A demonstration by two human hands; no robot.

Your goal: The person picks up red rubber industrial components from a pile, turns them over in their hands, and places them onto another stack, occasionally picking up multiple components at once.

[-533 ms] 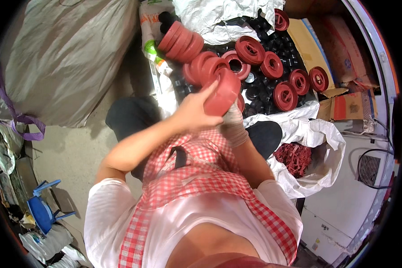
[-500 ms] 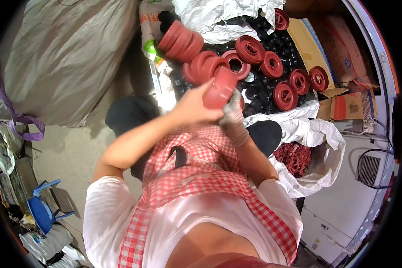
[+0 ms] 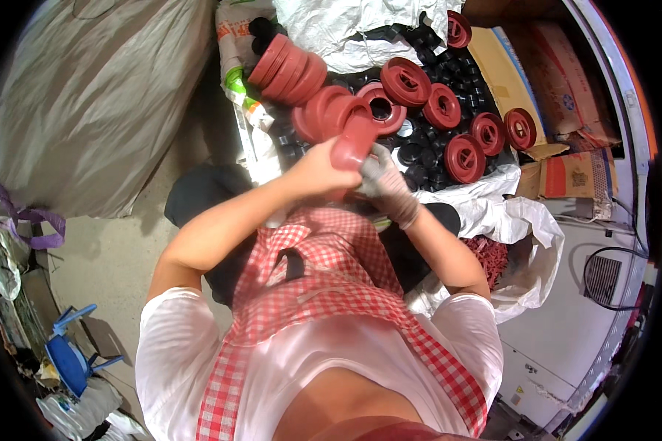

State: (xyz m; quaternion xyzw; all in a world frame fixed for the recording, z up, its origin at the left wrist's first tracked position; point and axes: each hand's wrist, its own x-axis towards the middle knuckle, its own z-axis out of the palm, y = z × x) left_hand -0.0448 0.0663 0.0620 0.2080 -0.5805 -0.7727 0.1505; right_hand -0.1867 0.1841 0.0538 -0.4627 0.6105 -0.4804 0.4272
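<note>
My bare left hand (image 3: 315, 173) is closed round a red plastic ring-shaped part (image 3: 351, 149), held tilted above my lap and blurred by motion. My right hand (image 3: 388, 184), in a pale glove, is curled against the part's lower right edge. Whatever lies in its fingers is hidden. Just beyond my hands, a row of stacked red rings (image 3: 290, 71) leans at the left of the heap. Further red round parts with crossbars, such as a red cap (image 3: 407, 82), lie on a pile of small black caps (image 3: 449, 70).
By my right knee stands a white sack (image 3: 541, 250) with red shavings (image 3: 488, 259) inside. Cardboard boxes (image 3: 577, 175) and a pale metal cabinet (image 3: 544, 323) are at the right. A large grey sack (image 3: 95, 103) and a blue stool (image 3: 70, 360) are at the left.
The red part has tilted and come slightly left and down. My right hand has turned and shifted right along its edge, its elbow swinging outward over the sack of shavings.
</note>
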